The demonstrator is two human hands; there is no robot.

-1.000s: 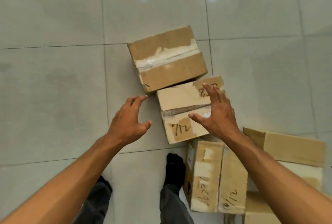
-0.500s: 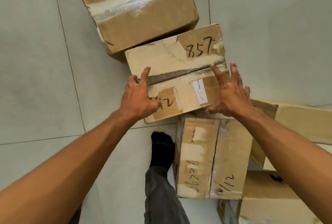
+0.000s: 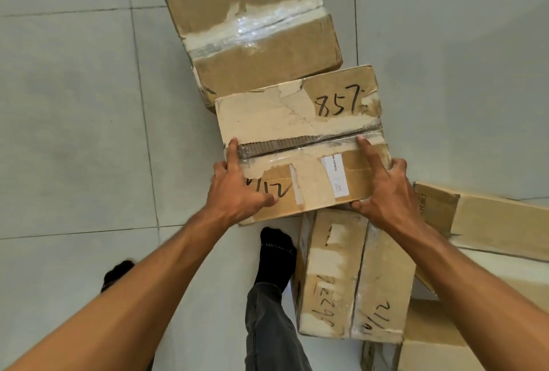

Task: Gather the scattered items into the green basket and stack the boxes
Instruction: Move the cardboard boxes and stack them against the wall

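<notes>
Head view: both hands were on one carton, arms reaching forward and down over a tiled floor [image 3: 74, 103].
Left hand [image 3: 237, 189]: clamped on the near-left corner of the 857 box [image 3: 300, 144] — forefinger laid straight along the top by the tape seam, thumb across the near flap, other fingers hidden round the side.
Right hand [image 3: 383, 189]: gripping the near-right corner the same way, forefinger up along the top, thumb tucked at the lower edge.
857 box: lay on the floor, its far-left corner against the taped box [image 3: 255, 34], its near edge overlapping the top of the long box [image 3: 353, 278].
Other boxes: a side box [image 3: 502, 222] sat right of the wrist and a low box [image 3: 430, 350] at the bottom right, both partly cut off.
Basket: the green basket and any loose items were not in view.
Step in hand: probably lifting the 857 box to stack it; the stacking looked barely begun.
How to do it well: slide the fingers under the base before lifting — the flaps are torn and the seam gapes, so a top-only pinch could tear. Lift level, clear the long box, then set it down square, edges aligned.
Risk: the socked foot [image 3: 276, 254] stood just beside the near edge.
</notes>
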